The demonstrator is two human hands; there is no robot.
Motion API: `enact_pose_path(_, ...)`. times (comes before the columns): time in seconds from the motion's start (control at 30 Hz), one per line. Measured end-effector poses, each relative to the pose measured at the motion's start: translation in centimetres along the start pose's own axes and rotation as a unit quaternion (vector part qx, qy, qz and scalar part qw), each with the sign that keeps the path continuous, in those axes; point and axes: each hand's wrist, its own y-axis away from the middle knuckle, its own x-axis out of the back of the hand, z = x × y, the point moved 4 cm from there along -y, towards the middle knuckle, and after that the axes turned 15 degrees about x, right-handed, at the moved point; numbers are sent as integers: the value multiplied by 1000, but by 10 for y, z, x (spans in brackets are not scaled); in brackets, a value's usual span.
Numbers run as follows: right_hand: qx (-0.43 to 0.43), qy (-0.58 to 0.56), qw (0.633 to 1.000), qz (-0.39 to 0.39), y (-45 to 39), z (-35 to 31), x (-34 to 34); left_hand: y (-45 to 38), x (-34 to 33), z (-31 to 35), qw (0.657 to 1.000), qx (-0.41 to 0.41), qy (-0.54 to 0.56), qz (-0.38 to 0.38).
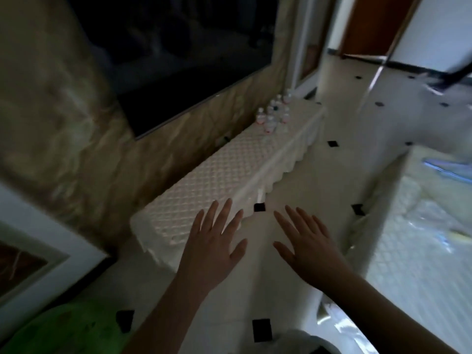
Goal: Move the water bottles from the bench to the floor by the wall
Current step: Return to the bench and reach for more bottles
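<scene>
Several small clear water bottles (274, 114) with pale caps and red-white labels stand upright in a cluster at the far end of a long bench (217, 172) covered in white quilted cloth. The bench runs along a marbled beige wall (76, 123). My left hand (217, 241) hovers flat, fingers spread, over the bench's near corner and holds nothing. My right hand (306, 241) is spread flat over the tiled floor (319, 154) beside the bench, also holding nothing. Both hands are far from the bottles.
A dark screen (166, 54) hangs on the wall above the bench. A bed with a white quilted, plastic-wrapped cover (419, 226) stands at the right, leaving a floor aisle. A framed panel (38, 264) and something green (63, 330) sit lower left. A wooden door (375, 24) is far back.
</scene>
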Motion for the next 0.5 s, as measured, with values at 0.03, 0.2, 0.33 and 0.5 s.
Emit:
enact_pose_path(0.03, -17, 0, 1000, -1, -1, 13, 0, -15, -2, 12, 1000, -15, 5, -6)
enact_pose_path(0.2, -123, -6, 992, 30, -12, 90, 0, -85, -19, 70, 996, -81, 9, -26)
enact_pose_path(0.33, -166, -21, 985, 39, -27, 157, 3, -152, -33, 117, 991, -126, -13, -42)
enact_pose_path(0.5, -194, -29, 979, 56, -51, 228, 23, -228, -29, 170, 988, -150, -9, -41)
